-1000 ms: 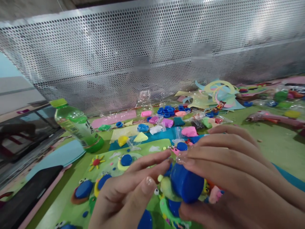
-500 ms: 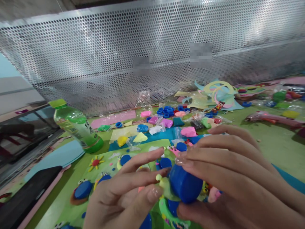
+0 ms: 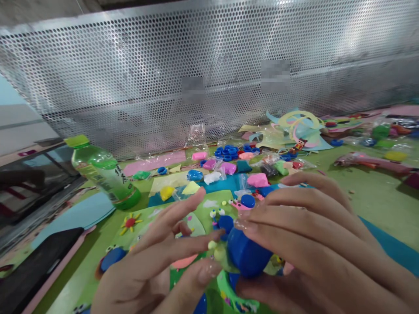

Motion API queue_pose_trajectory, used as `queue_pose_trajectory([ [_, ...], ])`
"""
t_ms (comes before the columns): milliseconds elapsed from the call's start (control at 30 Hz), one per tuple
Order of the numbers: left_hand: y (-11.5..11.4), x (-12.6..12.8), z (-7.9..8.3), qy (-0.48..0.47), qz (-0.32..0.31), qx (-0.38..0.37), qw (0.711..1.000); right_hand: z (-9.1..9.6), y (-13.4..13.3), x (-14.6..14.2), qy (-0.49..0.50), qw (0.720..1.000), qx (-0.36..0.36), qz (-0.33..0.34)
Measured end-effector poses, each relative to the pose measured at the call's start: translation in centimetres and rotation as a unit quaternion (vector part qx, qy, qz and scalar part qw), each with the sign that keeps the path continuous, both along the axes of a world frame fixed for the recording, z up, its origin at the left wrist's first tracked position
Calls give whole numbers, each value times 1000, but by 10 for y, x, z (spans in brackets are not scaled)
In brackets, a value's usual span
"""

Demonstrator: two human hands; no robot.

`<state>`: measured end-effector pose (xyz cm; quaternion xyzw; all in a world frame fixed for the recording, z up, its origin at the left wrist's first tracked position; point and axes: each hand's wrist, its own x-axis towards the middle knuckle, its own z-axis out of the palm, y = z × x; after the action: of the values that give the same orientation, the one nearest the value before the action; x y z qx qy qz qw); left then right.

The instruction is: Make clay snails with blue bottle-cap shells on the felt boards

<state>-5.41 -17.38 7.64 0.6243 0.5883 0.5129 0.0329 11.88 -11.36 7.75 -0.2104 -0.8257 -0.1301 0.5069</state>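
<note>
Here right hand (image 3: 314, 231) grips blue cap (image 3: 249, 254), left hand (image 3: 147, 266) half-open; green tabletop (image 3: 369, 196), perforated metal panel (image 3: 150, 87) beyond

Bottle (image 3: 104, 174) at left, beside blue paper (image 3: 73, 216); black phone (image 3: 41, 270) nearer. Perforated panel (image 3: 157, 78) stands behind.

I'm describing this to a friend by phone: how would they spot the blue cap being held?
From the perforated metal panel at the back, come down to the green sheet. Over it, the right hand holds the blue cap beside the left hand. Unlike the neighbouring caps lying on the sheet, this one is held, with pale green clay at the side nearest the left hand.
</note>
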Motion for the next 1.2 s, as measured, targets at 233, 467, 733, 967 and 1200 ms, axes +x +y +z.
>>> queue_pose_trajectory([
  [233,3,-1,0,3,8,-11,1000,-1,-2,1,-48,998,31,-15],
  [467,6,-3,-5,-23,-28,30,999,-17,-9,3,-69,996,31,-38],
  [733,7,-17,-10,-76,-130,-16,988,-1,-3,4,-59,998,20,-17],
  [967,7,-15,-10,-49,-140,-20,989,1,-2,2,-36,999,12,5],
  [1200,4,-20,-8,-56,-138,-26,988,3,-1,2,-40,999,6,6],
])
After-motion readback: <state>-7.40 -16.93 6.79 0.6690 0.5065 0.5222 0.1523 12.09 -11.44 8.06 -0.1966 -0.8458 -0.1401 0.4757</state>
